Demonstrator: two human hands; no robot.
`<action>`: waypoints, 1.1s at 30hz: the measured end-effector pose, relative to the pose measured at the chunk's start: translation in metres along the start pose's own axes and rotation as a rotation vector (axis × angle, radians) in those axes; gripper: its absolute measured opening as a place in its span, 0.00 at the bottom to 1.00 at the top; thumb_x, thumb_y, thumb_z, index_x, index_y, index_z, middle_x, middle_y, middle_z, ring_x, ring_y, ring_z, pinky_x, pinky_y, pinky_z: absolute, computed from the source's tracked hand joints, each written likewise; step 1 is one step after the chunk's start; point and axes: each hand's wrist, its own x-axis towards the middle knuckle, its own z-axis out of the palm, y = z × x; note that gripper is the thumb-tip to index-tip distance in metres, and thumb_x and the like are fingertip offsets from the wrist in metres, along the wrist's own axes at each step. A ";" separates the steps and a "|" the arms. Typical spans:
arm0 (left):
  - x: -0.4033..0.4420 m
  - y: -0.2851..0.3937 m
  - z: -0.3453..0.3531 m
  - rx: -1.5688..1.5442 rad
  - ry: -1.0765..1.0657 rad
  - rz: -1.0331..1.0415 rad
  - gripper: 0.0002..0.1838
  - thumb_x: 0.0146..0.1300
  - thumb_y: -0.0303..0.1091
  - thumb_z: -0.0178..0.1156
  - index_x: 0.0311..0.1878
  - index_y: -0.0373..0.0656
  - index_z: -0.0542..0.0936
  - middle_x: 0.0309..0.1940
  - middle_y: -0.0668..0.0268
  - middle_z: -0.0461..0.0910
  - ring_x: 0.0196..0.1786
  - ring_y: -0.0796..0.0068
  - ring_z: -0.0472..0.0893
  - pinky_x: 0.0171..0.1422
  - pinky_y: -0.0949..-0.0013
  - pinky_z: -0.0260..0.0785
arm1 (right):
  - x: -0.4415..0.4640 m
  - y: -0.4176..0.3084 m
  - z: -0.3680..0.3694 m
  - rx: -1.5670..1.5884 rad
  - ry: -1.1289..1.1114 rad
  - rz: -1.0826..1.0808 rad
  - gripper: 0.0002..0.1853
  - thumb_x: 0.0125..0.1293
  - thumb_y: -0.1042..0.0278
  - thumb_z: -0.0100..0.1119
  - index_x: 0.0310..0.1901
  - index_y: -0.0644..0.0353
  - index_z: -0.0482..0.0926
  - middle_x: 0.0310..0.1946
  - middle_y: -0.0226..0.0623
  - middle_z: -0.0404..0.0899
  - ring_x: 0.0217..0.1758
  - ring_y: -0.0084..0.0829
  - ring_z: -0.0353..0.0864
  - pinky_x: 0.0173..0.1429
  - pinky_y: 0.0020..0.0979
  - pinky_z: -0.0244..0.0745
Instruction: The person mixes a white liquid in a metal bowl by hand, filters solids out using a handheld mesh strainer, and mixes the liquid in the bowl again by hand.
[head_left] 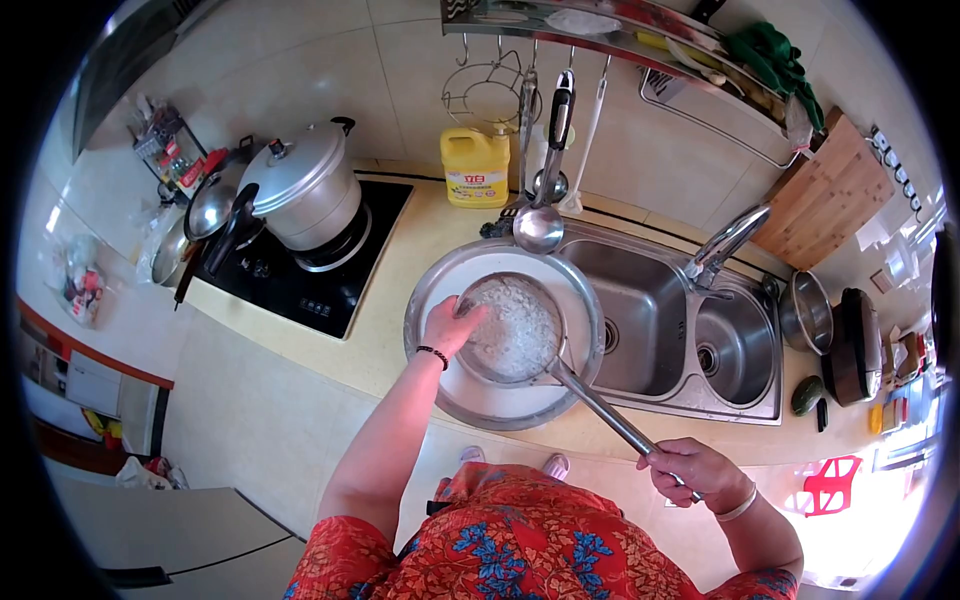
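A long-handled metal strainer (562, 352) is over a wide metal basin (425, 395) on the counter. White, lumpy material (515, 328) fills much of the strainer. Smooth white contents (440, 290) show around it in the basin; whether they are liquid or powder I cannot tell. My left hand (452, 327), with a dark bracelet at the wrist, is closed at the strainer's left rim, its fingertips partly hidden against the white material. Lower right, my right hand (692, 472) wraps round the end of the strainer's handle.
Right of the basin is a double sink (640, 300) with a faucet (730, 245). Behind stand a yellow jug (475, 165) and a ladle (538, 228). A large pot (305, 190) sits on the black cooktop (315, 290) at left. A cutting board (825, 195) leans at right.
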 end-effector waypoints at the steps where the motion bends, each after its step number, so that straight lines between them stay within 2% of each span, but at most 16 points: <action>1: 0.001 0.000 0.000 0.000 -0.001 -0.001 0.14 0.47 0.37 0.64 0.33 0.36 0.76 0.27 0.57 0.79 0.34 0.64 0.78 0.41 0.66 0.68 | 0.000 0.000 0.000 0.002 -0.003 -0.001 0.13 0.68 0.64 0.42 0.41 0.68 0.68 0.12 0.26 0.56 0.11 0.19 0.55 0.13 0.23 0.51; 4: 0.003 0.001 -0.002 0.059 -0.007 -0.076 0.16 0.46 0.39 0.65 0.33 0.36 0.77 0.29 0.54 0.79 0.35 0.61 0.78 0.42 0.64 0.68 | 0.001 0.000 -0.001 -0.004 -0.006 -0.006 0.13 0.68 0.65 0.41 0.41 0.68 0.68 0.13 0.26 0.57 0.11 0.19 0.55 0.13 0.23 0.52; 6: 0.002 -0.001 -0.005 0.224 -0.046 0.020 0.18 0.45 0.41 0.65 0.32 0.36 0.77 0.30 0.51 0.78 0.37 0.57 0.78 0.42 0.62 0.69 | 0.002 0.001 -0.002 0.001 -0.012 -0.002 0.13 0.68 0.65 0.41 0.41 0.68 0.68 0.13 0.26 0.57 0.11 0.18 0.55 0.13 0.22 0.52; 9: 0.003 -0.012 -0.005 0.262 -0.049 0.039 0.18 0.45 0.41 0.65 0.33 0.36 0.77 0.31 0.50 0.78 0.38 0.53 0.77 0.43 0.61 0.69 | 0.004 0.002 0.000 0.014 -0.012 0.001 0.12 0.68 0.65 0.41 0.41 0.68 0.68 0.13 0.25 0.57 0.11 0.18 0.54 0.14 0.22 0.52; 13: -0.001 -0.015 -0.004 0.359 -0.052 0.022 0.19 0.44 0.40 0.65 0.37 0.38 0.76 0.33 0.50 0.78 0.39 0.53 0.77 0.43 0.59 0.69 | 0.006 0.006 0.001 0.032 -0.005 -0.009 0.13 0.68 0.64 0.41 0.41 0.67 0.68 0.13 0.25 0.56 0.11 0.18 0.54 0.13 0.21 0.52; 16: -0.010 -0.003 -0.002 0.441 0.034 0.050 0.21 0.43 0.38 0.65 0.40 0.36 0.74 0.31 0.51 0.78 0.38 0.52 0.77 0.43 0.61 0.69 | 0.005 0.005 0.001 0.034 -0.001 -0.013 0.12 0.68 0.65 0.41 0.41 0.67 0.68 0.13 0.25 0.56 0.11 0.18 0.54 0.13 0.21 0.52; 18: -0.013 0.004 -0.003 0.455 0.071 0.114 0.25 0.46 0.39 0.65 0.47 0.39 0.71 0.36 0.52 0.77 0.39 0.51 0.76 0.43 0.59 0.69 | 0.003 0.004 0.002 0.031 0.019 -0.014 0.12 0.68 0.65 0.41 0.41 0.67 0.68 0.13 0.25 0.56 0.10 0.18 0.54 0.13 0.21 0.52; 19: -0.013 0.004 -0.004 0.455 0.071 0.114 0.25 0.46 0.39 0.65 0.47 0.39 0.71 0.36 0.52 0.77 0.39 0.51 0.76 0.43 0.59 0.69 | 0.002 0.003 0.002 0.029 0.039 -0.016 0.12 0.68 0.65 0.42 0.41 0.67 0.69 0.13 0.25 0.57 0.10 0.18 0.55 0.13 0.22 0.52; 21: -0.014 0.008 -0.006 0.531 0.250 0.367 0.25 0.49 0.40 0.64 0.50 0.42 0.70 0.39 0.52 0.76 0.40 0.51 0.76 0.43 0.58 0.69 | -0.001 0.001 0.001 0.023 0.048 -0.033 0.12 0.68 0.65 0.42 0.41 0.67 0.69 0.13 0.26 0.57 0.10 0.18 0.55 0.13 0.22 0.52; 22: -0.015 0.011 -0.007 0.530 0.250 0.368 0.25 0.49 0.40 0.64 0.50 0.42 0.70 0.39 0.52 0.76 0.40 0.51 0.76 0.43 0.58 0.69 | -0.003 0.001 0.001 0.016 0.057 -0.051 0.12 0.68 0.65 0.42 0.41 0.67 0.69 0.13 0.26 0.57 0.10 0.18 0.55 0.13 0.22 0.52; 24: -0.022 0.026 -0.013 0.462 0.271 0.328 0.22 0.51 0.39 0.62 0.49 0.43 0.70 0.32 0.53 0.78 0.38 0.52 0.77 0.41 0.54 0.69 | -0.005 0.002 -0.001 0.022 0.051 -0.057 0.12 0.68 0.66 0.42 0.41 0.67 0.69 0.13 0.26 0.57 0.10 0.18 0.55 0.13 0.22 0.52; 25: -0.022 0.026 -0.012 0.461 0.271 0.329 0.22 0.51 0.39 0.62 0.49 0.43 0.70 0.32 0.53 0.78 0.38 0.52 0.77 0.41 0.54 0.69 | -0.006 0.003 -0.001 0.030 0.044 -0.062 0.12 0.68 0.66 0.41 0.41 0.67 0.69 0.12 0.26 0.57 0.10 0.18 0.55 0.13 0.22 0.52; 27: -0.023 0.023 -0.011 0.522 0.284 0.353 0.20 0.52 0.38 0.62 0.46 0.42 0.71 0.26 0.55 0.78 0.30 0.53 0.77 0.35 0.56 0.70 | -0.005 0.006 -0.002 0.032 0.029 -0.076 0.12 0.68 0.66 0.41 0.41 0.67 0.69 0.12 0.26 0.57 0.10 0.18 0.55 0.13 0.22 0.52; 28: -0.022 0.019 -0.010 0.523 0.284 0.353 0.20 0.52 0.38 0.62 0.46 0.42 0.71 0.26 0.55 0.78 0.30 0.53 0.77 0.35 0.56 0.70 | -0.004 0.008 -0.002 0.034 0.014 -0.089 0.12 0.68 0.66 0.41 0.41 0.67 0.69 0.12 0.26 0.58 0.09 0.18 0.56 0.12 0.22 0.53; 30: -0.020 0.011 -0.009 0.510 0.148 0.208 0.16 0.51 0.36 0.63 0.40 0.39 0.72 0.23 0.58 0.75 0.27 0.57 0.76 0.33 0.62 0.68 | -0.003 0.011 -0.001 0.026 0.027 -0.093 0.12 0.68 0.66 0.41 0.41 0.67 0.69 0.12 0.26 0.58 0.09 0.18 0.56 0.12 0.22 0.53; 33: -0.019 0.004 -0.012 0.346 0.090 0.224 0.15 0.52 0.33 0.61 0.42 0.40 0.73 0.22 0.56 0.77 0.25 0.57 0.76 0.31 0.60 0.69 | -0.003 0.013 0.001 0.013 0.047 -0.096 0.11 0.68 0.67 0.41 0.41 0.67 0.69 0.12 0.26 0.58 0.09 0.18 0.56 0.12 0.22 0.54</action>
